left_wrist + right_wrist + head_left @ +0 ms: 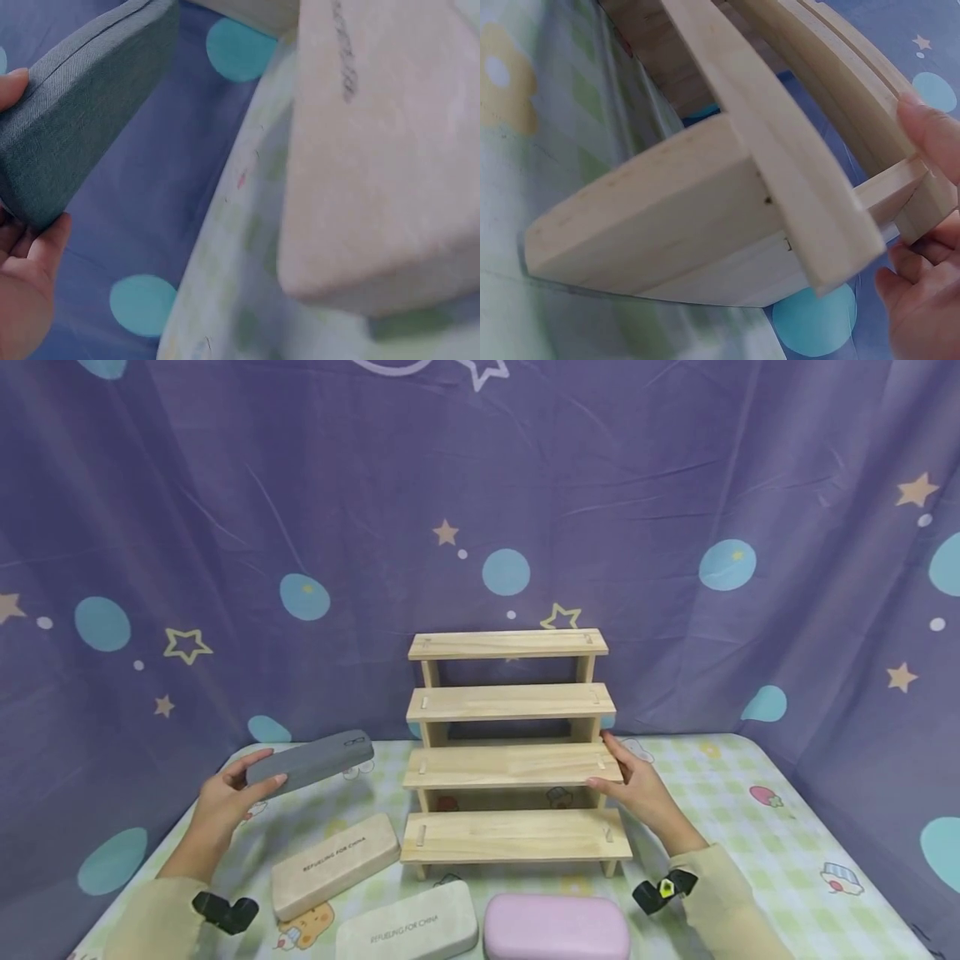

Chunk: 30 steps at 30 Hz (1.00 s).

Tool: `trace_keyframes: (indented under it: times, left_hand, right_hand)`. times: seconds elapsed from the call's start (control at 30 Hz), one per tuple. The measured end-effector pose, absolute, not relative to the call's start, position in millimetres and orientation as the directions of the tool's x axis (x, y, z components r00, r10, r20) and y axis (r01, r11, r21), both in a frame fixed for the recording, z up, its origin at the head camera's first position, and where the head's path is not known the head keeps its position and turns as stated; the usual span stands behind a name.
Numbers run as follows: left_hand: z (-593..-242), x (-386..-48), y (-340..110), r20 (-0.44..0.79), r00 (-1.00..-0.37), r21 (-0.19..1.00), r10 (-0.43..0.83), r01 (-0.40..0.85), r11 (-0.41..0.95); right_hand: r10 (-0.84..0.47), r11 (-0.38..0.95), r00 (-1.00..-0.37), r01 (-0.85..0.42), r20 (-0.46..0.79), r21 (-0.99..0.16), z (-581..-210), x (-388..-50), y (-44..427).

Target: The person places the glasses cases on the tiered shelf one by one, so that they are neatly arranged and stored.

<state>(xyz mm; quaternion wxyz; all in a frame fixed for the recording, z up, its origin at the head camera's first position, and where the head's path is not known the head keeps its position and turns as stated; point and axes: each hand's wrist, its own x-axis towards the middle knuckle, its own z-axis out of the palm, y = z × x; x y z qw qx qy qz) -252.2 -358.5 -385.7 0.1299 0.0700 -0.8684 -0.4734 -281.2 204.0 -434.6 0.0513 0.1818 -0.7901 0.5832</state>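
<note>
My left hand (221, 810) grips a grey-blue fabric glasses case (315, 763) by its near left end, thumb on one side and fingers on the other. It is held above the table's left side, and the left wrist view shows its denim-like side (90, 112). A wooden stepped rack (513, 766) with several shelves stands in the middle. My right hand (643, 789) holds the right end of its second shelf from the bottom, thumb at the front edge. In the right wrist view the fingers lie around the end of that board (930, 202).
In front of the rack lie a beige case (335, 868) and a pale green case (408, 928), both lettered, and a pink case (557, 928). A green checked cloth (750, 827) covers the table. A purple patterned curtain (637, 485) hangs behind.
</note>
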Motion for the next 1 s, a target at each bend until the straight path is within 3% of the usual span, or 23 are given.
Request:
trace_keyframes:
  times: [0.2,1.0]
  left_hand:
    - [-371,-256,-349,0.171,-0.954,0.862,-0.245,0.025,0.506]
    - [-327,-281,-323,0.374,-0.927,0.893,-0.037,0.349,0.285]
  right_hand:
    - [-0.223,0.303,-0.931,-0.347,0.288,-0.887,-433,-281,204]
    - [-0.22,0.323,-0.938,-0.329,0.268,-0.887,-431,-277,204]
